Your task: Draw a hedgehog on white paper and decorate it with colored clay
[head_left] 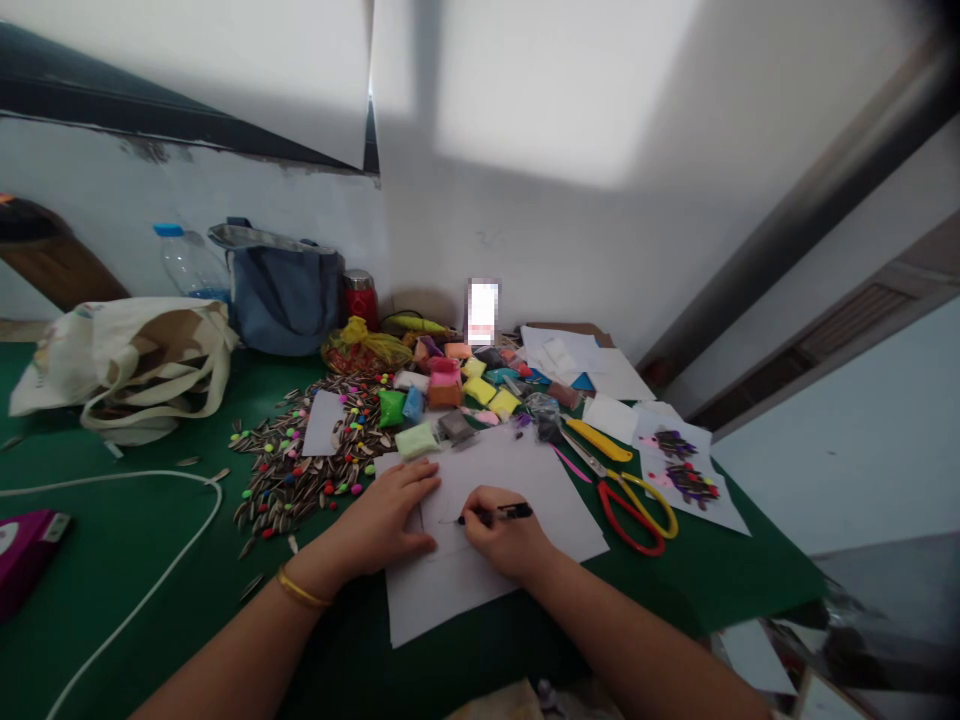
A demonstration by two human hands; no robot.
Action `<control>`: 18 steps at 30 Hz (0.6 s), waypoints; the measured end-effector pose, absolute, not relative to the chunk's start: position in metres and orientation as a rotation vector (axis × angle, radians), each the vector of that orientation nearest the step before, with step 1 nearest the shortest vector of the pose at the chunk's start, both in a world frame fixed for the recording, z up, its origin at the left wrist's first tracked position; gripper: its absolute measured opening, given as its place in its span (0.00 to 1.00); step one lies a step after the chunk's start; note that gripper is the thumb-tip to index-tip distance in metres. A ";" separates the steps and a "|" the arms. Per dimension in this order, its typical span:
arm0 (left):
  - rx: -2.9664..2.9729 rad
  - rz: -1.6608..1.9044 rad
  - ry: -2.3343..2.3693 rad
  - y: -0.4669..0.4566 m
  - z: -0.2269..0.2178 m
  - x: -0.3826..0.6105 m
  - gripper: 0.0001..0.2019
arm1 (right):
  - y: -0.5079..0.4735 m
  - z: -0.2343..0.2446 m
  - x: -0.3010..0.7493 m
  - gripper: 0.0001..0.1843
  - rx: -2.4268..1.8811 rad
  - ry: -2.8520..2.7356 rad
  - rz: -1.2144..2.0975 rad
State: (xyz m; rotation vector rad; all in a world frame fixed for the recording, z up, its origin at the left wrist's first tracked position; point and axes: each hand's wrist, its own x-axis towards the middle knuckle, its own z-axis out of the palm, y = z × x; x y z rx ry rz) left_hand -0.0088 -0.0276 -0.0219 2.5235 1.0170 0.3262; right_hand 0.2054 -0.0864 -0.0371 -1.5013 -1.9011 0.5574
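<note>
A white sheet of paper (517, 480) lies on the green table (150, 560) in front of me. My left hand (386, 520) rests flat on the sheet's left part, fingers stretched out, a gold bangle on its wrist. My right hand (502, 540) is closed round a black pen (499, 514), whose tip touches the paper just right of my left fingers. A faint drawn line shows on the sheet near the tip.
Sunflower seeds and coloured beads (300, 460) are heaped left of the sheet. Small clay packets (442, 395) lie behind it. Red-and-yellow scissors (634, 500) and a yellow cutter (600, 440) lie right. Finished paper pictures (686, 475), bags (135, 360), a white cable (172, 570) stand around.
</note>
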 end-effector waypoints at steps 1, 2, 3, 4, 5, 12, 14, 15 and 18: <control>2.528 0.318 1.018 -0.028 -0.022 -0.009 0.36 | -0.086 -0.037 0.206 0.07 -1.500 -1.901 0.550; 2.532 0.310 1.019 -0.028 -0.022 -0.009 0.36 | -0.086 -0.037 0.206 0.07 -1.499 -1.900 0.544; 2.534 0.304 1.022 -0.028 -0.022 -0.009 0.36 | -0.086 -0.037 0.206 0.07 -1.501 -1.894 0.539; 2.535 0.300 1.025 -0.028 -0.022 -0.009 0.36 | -0.086 -0.038 0.206 0.07 -1.505 -1.887 0.535; 2.535 0.301 1.027 -0.028 -0.022 -0.009 0.37 | -0.086 -0.038 0.206 0.07 -1.510 -1.881 0.531; 2.528 0.323 1.015 -0.028 -0.022 -0.010 0.36 | -0.086 -0.035 0.207 0.08 -1.528 -1.866 0.528; 2.526 0.329 1.011 -0.027 -0.021 -0.009 0.36 | -0.086 -0.033 0.207 0.08 -1.527 -1.865 0.537; 2.525 0.331 1.009 -0.027 -0.021 -0.009 0.36 | -0.086 -0.033 0.207 0.08 -1.525 -1.864 0.535; 2.523 0.324 1.012 -0.028 -0.020 -0.008 0.36 | -0.085 -0.032 0.207 0.08 -1.522 -1.859 0.539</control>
